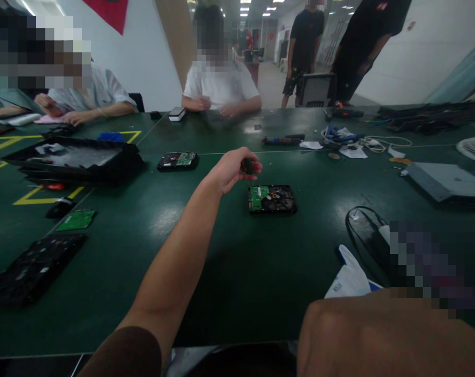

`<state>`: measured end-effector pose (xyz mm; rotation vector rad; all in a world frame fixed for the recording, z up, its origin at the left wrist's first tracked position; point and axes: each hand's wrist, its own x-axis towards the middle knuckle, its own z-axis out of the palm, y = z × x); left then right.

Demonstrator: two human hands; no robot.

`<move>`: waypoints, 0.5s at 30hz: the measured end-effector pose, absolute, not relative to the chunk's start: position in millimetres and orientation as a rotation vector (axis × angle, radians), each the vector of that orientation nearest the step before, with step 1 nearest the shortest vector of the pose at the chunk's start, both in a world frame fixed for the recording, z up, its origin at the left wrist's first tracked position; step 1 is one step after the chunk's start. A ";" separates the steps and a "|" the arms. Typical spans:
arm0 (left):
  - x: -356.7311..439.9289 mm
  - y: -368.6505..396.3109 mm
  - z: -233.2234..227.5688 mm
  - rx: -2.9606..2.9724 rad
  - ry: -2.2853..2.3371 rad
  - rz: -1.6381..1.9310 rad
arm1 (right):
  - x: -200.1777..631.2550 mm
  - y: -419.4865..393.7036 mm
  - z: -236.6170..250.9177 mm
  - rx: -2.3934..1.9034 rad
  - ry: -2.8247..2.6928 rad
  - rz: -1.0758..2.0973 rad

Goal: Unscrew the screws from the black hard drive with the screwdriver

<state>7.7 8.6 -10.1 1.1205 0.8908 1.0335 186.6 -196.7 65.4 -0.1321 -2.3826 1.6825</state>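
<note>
My left hand (237,170) reaches over the middle of the table, its fingers closed round the dark handle of a screwdriver (249,166). The screwdriver's thin shaft points down at the green circuit board on a hard drive (274,200); whether the tip touches a screw is too small to tell. The drive lies flat with its board side up. Large and close at the lower right is part of my right hand or forearm (382,335), its fingers not showing. Near it lies a white and blue glove or cloth (349,275).
Another hard drive (178,160) lies beyond my left forearm. Black trays (80,162), a loose green circuit board (77,220) and a black casing (35,267) are at left. A grey metal box (449,180), cables and tools occupy the right. People sit and stand across the table.
</note>
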 end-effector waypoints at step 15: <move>7.7 7.4 -9.6 1.132 0.882 1.027 | 188.2 -196.2 84.4 0.131 -2.397 1.516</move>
